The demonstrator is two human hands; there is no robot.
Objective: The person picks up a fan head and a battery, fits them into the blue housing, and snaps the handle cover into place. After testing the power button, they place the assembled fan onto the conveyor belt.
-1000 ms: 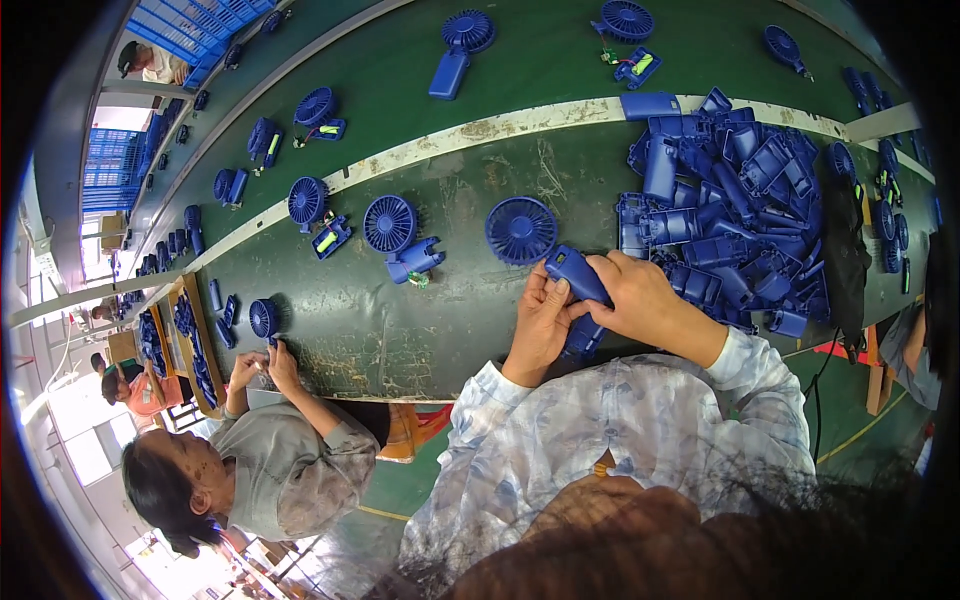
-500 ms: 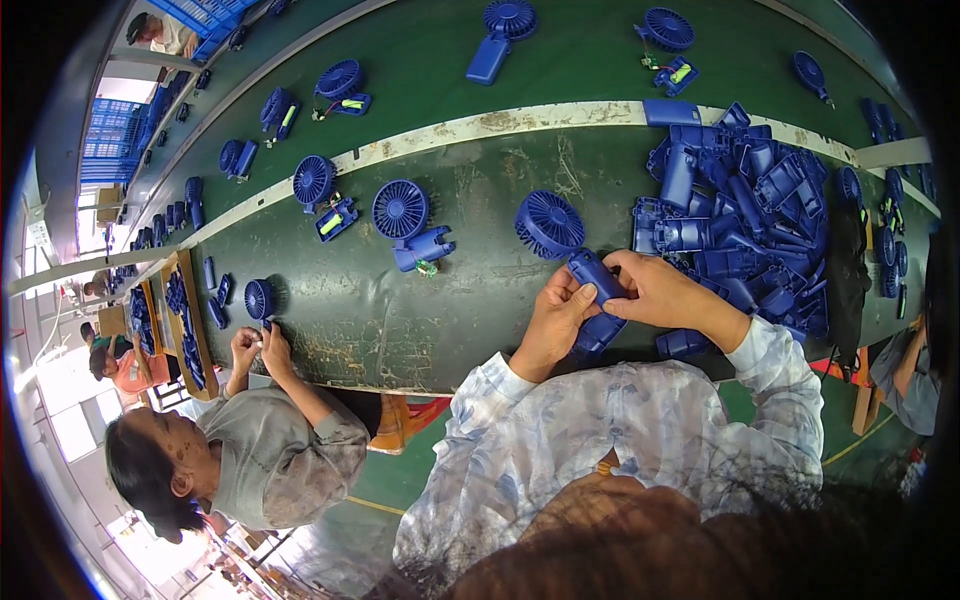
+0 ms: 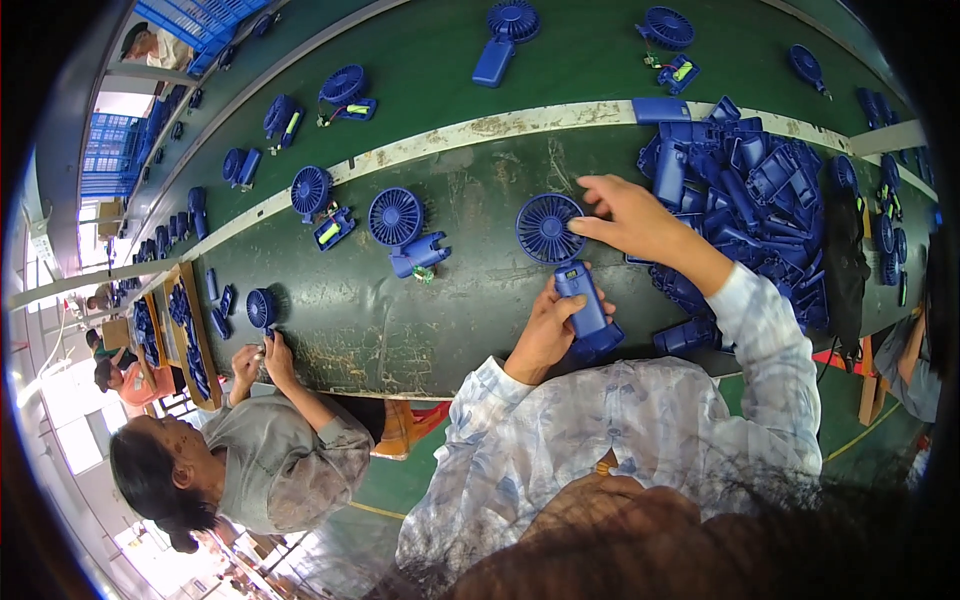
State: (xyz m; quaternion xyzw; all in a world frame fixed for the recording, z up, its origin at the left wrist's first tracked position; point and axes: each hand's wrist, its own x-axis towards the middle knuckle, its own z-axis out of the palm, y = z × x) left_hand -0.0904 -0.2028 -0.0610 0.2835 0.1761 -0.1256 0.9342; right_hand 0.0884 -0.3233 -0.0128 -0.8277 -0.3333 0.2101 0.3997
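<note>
A blue handheld fan stretches away in front of me, its round slatted head (image 3: 549,229) at the far end of its handle (image 3: 590,312). My left hand (image 3: 541,328) is closed around that handle, thumb across its front, where a small dark window shows. Over the right side of the fan head, my right hand (image 3: 632,216) has its fingers apart and grips nothing. Its thumb is at the rim; contact is unclear. Another blue plastic piece (image 3: 604,342) lies partly hidden under the handle, close to the bench edge.
Blue housing parts lie in a big heap (image 3: 745,205) to the right. A fan with an opened handle (image 3: 397,217) rests left of me. More fans lie on the green belt (image 3: 420,95) beyond a white rail (image 3: 500,124). A co-worker's hands (image 3: 262,360) work at the left.
My right hand has left the handle and moved up to the fan head, fingers now apart. The fan has turned in my left hand, its handle now pointing toward me and its head facing up.
</note>
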